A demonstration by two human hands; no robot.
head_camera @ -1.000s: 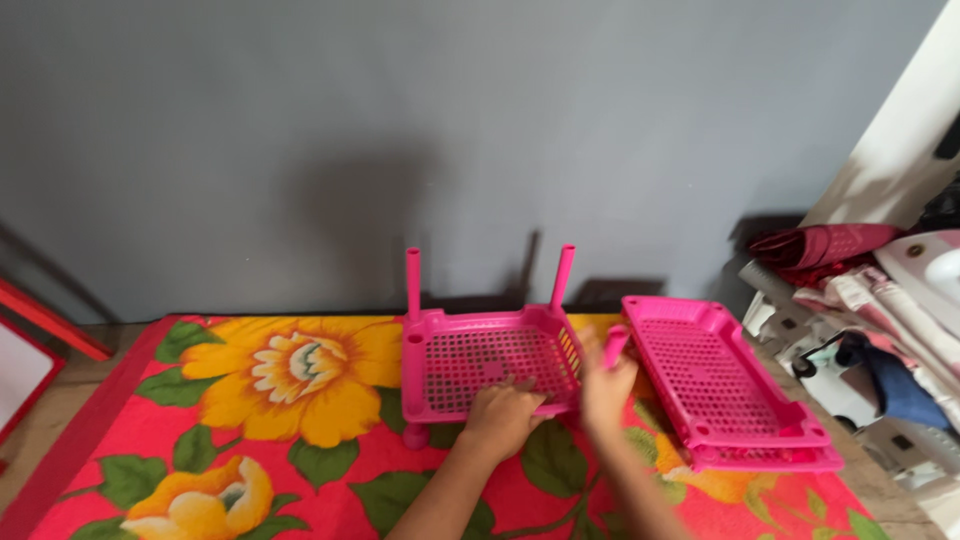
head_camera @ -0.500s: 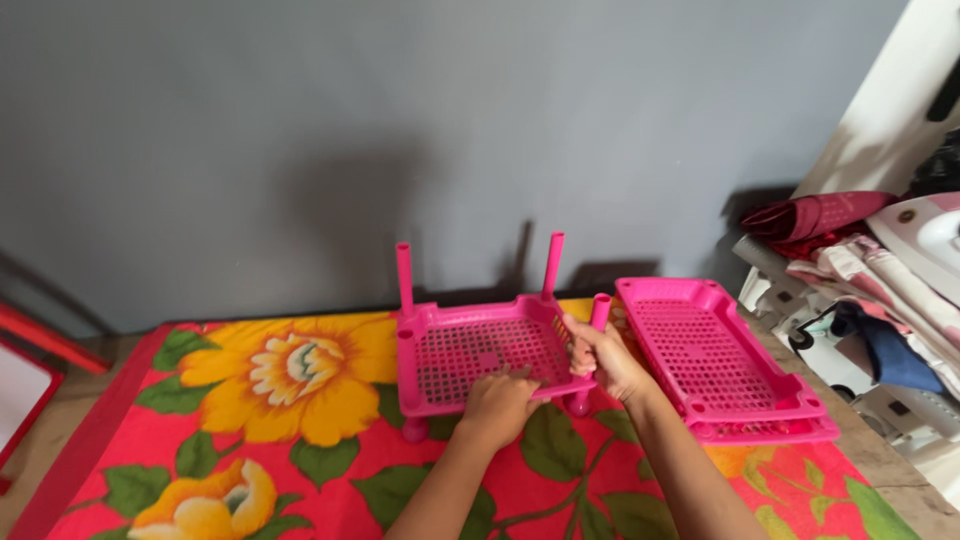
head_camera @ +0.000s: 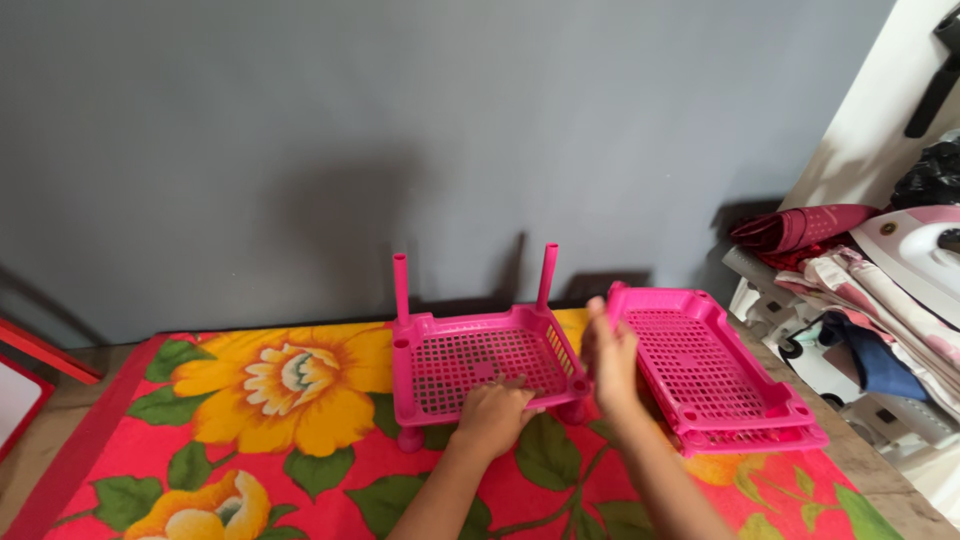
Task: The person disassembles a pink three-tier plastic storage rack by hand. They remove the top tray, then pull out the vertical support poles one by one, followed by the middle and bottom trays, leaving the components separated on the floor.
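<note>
A pink perforated tray (head_camera: 480,360) stands on short feet on a floral mat. Two pink tubes (head_camera: 401,285) rise upright from its back corners. My left hand (head_camera: 492,415) rests on the tray's front rim, fingers curled over the edge. My right hand (head_camera: 608,358) is wrapped around a third pink tube at the tray's front right corner. The hand hides almost all of that tube; a pink foot (head_camera: 572,411) shows below the corner.
A stack of matching pink trays (head_camera: 745,400) lies just right of my right hand. Beyond it are folded clothes (head_camera: 860,290) and a white and pink iron (head_camera: 915,245). A grey wall stands close behind. The red floral mat (head_camera: 270,400) spreads to the left.
My right hand brought a pink tube to the tray's front right corner and now covers it there. The left hand stayed on the front rim. The view shifted slightly.
</note>
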